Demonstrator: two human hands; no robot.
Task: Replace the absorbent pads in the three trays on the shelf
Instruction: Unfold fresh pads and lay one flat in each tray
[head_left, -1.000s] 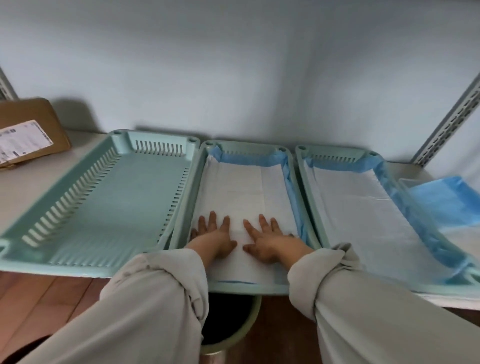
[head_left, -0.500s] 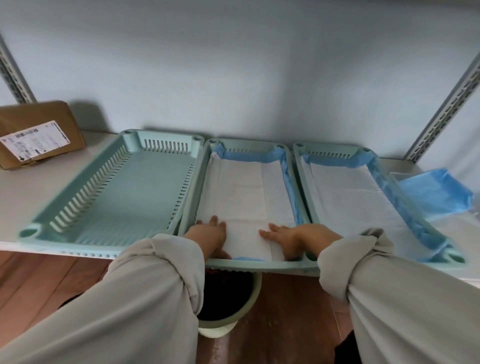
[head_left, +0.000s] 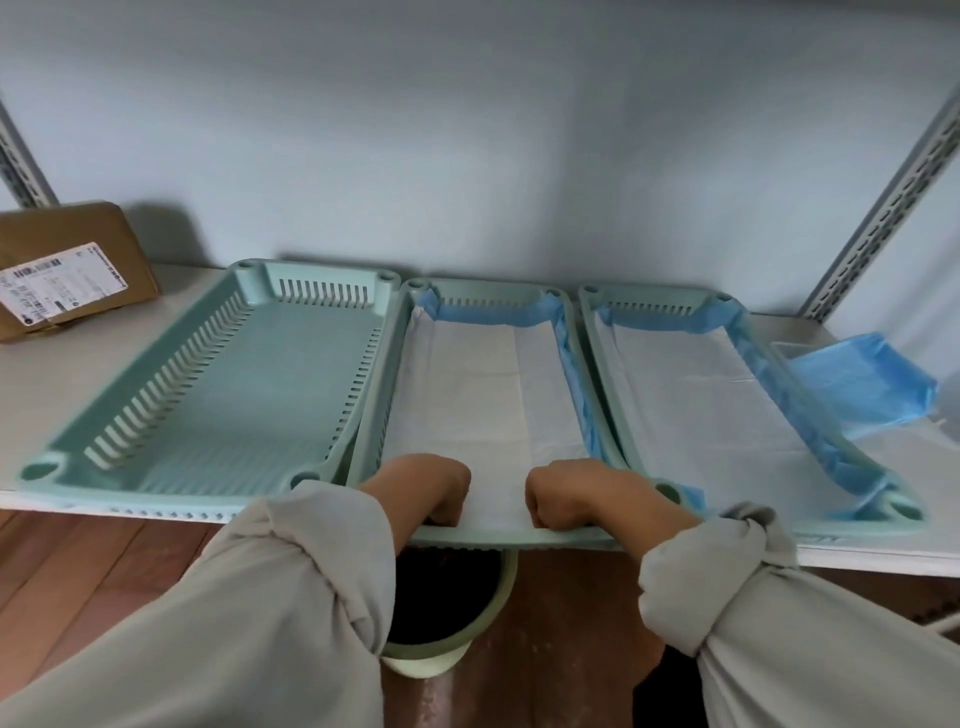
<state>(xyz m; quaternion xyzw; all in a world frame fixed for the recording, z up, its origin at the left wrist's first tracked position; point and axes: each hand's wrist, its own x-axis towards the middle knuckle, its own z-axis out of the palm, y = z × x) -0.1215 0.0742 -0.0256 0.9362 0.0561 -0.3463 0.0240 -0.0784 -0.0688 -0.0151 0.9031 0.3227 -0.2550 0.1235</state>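
Left hand: our left hand (head_left: 423, 486) was curled over the near end of the middle tray (head_left: 374, 415), knuckles up, fingers folded down at the front rim.
Right hand: our right hand (head_left: 569, 493) was curled the same way just beside it; we could not tell for certain whether the fingers gripped the rim, the pad edge, or both.
Pad in hand: the white pad (head_left: 483, 395) lay flat in the middle tray, its blue border (head_left: 488, 313) riding up the far and right walls.
Other trays: the right tray (head_left: 592, 332) already held a pad (head_left: 696, 395); the left tray (head_left: 218, 322) was bare, so we judged one tray left to line.
Spare pad: a folded blue pad (head_left: 857, 379) lay on the shelf just beside the right tray.
Handling: we judged the pad light, soft and limp, prone to creasing and sliding on smooth plastic; best taken by its edges or corners and pressed flat.
Tray: stiff slotted plastic, light, held at the front rim.
Surface: a pale shelf (head_left: 104, 384) with the trays overhanging its front edge slightly.
Room: plain wall, slotted metal uprights (head_left: 883, 208), a cardboard box (head_left: 67, 270) at far left, a bin (head_left: 452, 608) on the wooden floor below.
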